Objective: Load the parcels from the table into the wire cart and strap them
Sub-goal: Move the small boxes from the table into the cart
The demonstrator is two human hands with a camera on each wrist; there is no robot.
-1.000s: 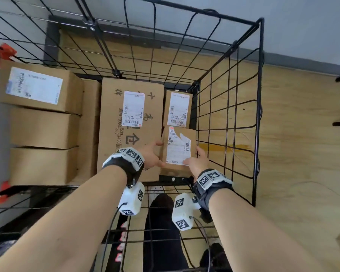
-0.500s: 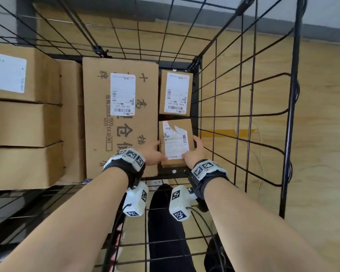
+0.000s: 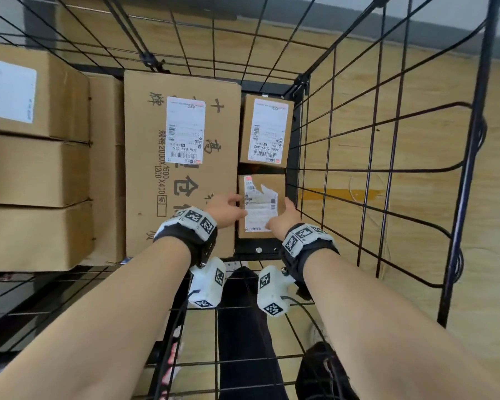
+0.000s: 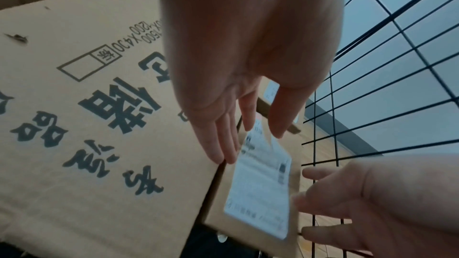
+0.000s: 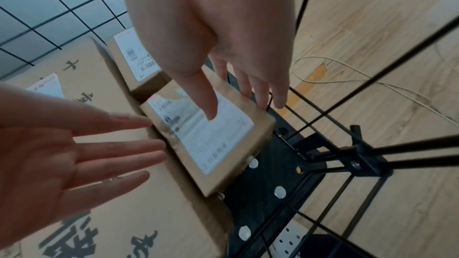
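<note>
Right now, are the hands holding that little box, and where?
Yes, loosely. The small parcel sits between both hands: left hand fingers lie straight along its left edge, right hand fingers along its right edge, thumb over the label. Neither grip curls round it.

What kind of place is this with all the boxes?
Probably a parcel sorting or storage room. Cardboard boxes with shipping labels are packed inside a black wire cart, which stands on a wooden floor.

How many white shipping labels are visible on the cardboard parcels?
4: one on the large printed cardboard box, one on the far small box, one torn on the near small box, one on the top-left stacked box. Others may be hidden.
</note>
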